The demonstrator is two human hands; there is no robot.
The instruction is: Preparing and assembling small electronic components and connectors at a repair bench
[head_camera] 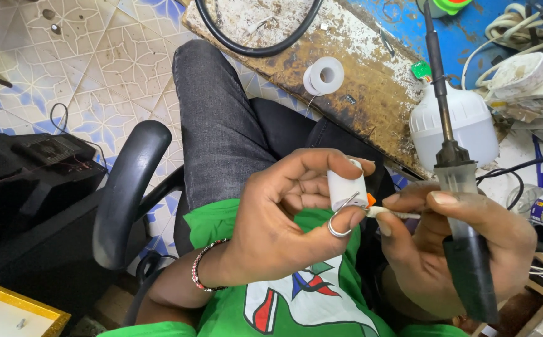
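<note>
small electronics repair workshop: scarred, stained counter, soldering iron, solder spool, tangled cables, bulb housing.

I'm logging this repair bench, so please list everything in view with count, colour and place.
small part: one, white, in left hand
soldering iron: one, dark, in right hand
bulb housing: one, white, on bench
solder spool: one, white, on bench
workbench: one, worn brown and blue, top right
black cable: one, looped on bench
chair armrest: one, black, left
left hand: one, beaded bracelet
right hand: one, gripping iron
</note>
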